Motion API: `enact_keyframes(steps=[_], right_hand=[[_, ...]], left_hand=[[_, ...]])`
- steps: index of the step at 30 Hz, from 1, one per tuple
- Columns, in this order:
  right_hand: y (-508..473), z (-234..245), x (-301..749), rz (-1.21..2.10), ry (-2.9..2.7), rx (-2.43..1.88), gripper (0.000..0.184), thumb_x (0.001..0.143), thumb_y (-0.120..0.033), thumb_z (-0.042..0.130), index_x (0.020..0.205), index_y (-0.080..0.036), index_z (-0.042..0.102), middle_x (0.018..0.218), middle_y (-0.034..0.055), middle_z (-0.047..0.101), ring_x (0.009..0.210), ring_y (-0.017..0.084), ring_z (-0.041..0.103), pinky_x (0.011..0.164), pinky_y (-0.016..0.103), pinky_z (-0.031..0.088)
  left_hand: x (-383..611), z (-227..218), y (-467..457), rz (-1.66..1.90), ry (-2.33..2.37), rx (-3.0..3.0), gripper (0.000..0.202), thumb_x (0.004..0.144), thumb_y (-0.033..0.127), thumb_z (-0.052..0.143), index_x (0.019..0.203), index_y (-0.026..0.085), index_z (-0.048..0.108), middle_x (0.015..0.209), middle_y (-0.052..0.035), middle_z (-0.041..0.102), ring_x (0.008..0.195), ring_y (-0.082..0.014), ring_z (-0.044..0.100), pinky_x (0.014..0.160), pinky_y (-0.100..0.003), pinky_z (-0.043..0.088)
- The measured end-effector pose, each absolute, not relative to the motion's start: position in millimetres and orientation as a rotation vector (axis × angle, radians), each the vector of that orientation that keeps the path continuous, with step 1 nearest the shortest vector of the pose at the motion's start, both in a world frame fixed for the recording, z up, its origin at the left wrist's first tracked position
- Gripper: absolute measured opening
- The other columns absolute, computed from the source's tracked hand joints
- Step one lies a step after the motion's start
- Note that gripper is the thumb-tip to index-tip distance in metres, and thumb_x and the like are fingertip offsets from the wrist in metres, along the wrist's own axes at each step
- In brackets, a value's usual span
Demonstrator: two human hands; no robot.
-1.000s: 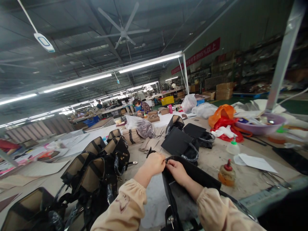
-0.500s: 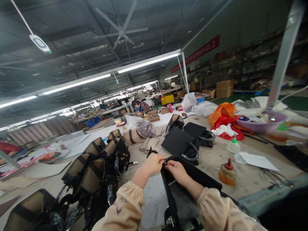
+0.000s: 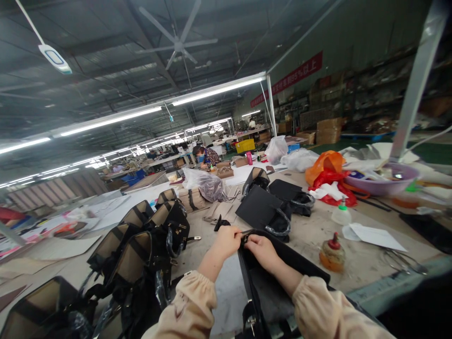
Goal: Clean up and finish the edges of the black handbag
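Observation:
A black handbag (image 3: pixel 293 256) lies in front of me with its opening toward me, a metal clasp low on its near side. At the bag's far corner, my left hand (image 3: pixel 228 240) pinches the edge between thumb and fingers. Just to the right, my right hand (image 3: pixel 260 248) grips the same edge from inside the opening, fingers pressed together. The two hands almost meet there. A small piece of black strap (image 3: pixel 221 222) sticks out beyond my left hand. What lies between my fingertips is too small to make out.
Several black handbags with tan linings (image 3: pixel 132 254) stand at left. More black bag pieces (image 3: pixel 263 207) lie ahead. On the right are a bottle of amber liquid (image 3: pixel 332 256), a green-capped bottle (image 3: pixel 341 214), scissors (image 3: pixel 402 261) and a purple basin (image 3: pixel 388 183). A co-worker (image 3: pixel 209 156) sits farther off.
Both hands stay pinched at the bag's corner with only a slight shift. The view has turned a little, and more of the clasp shows on the bag's near side.

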State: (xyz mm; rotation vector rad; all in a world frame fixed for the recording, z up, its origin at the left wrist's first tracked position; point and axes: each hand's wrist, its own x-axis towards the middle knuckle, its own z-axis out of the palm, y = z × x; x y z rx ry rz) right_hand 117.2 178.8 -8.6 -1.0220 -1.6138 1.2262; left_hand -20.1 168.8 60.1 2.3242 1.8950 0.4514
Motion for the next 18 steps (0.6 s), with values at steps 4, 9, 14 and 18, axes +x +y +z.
enact_keyframes(steps=[4,9,14,18], right_hand=[[171,-2,126,1.083,-1.695,-1.008,0.014,0.075,-0.031,0.054,0.07,-0.019,0.057,0.059,-0.0037,0.051,0.055,0.012,0.046,0.055,0.024,0.035],[161,11,139,0.579,-1.968,-0.914,0.031,0.083,-0.021,0.049,0.113,-0.023,0.056,0.093,0.0033,0.06,0.075,0.015,0.057,0.069,0.025,0.044],[167,18,140,0.339,-2.179,-0.946,0.024,0.089,-0.022,0.046,0.105,-0.026,0.063,0.095,0.0033,0.06,0.083,0.015,0.059,0.073,0.023,0.044],[174,20,139,0.268,-2.239,-0.995,0.023,0.092,-0.028,0.043,0.097,-0.026,0.066,0.089,0.0021,0.059,0.078,0.013,0.059,0.069,0.021,0.043]], left_hand=[[-23,58,165,0.601,1.795,2.237,0.026,0.079,0.02,0.046,0.068,0.016,0.068,0.066,-0.0021,0.065,0.064,-0.013,0.053,0.061,-0.024,0.034],[-30,52,165,0.771,1.66,1.968,0.031,0.082,0.029,0.045,0.058,0.015,0.059,0.054,0.0021,0.049,0.058,-0.0112,0.045,0.057,-0.023,0.032],[-31,42,163,0.797,1.608,1.791,0.035,0.084,0.036,0.038,0.063,0.014,0.056,0.057,0.0018,0.049,0.057,-0.011,0.047,0.055,-0.021,0.038],[-30,43,155,0.812,1.562,1.718,0.033,0.083,0.036,0.039,0.073,0.013,0.06,0.063,0.0003,0.054,0.06,-0.0114,0.051,0.057,-0.022,0.04]])
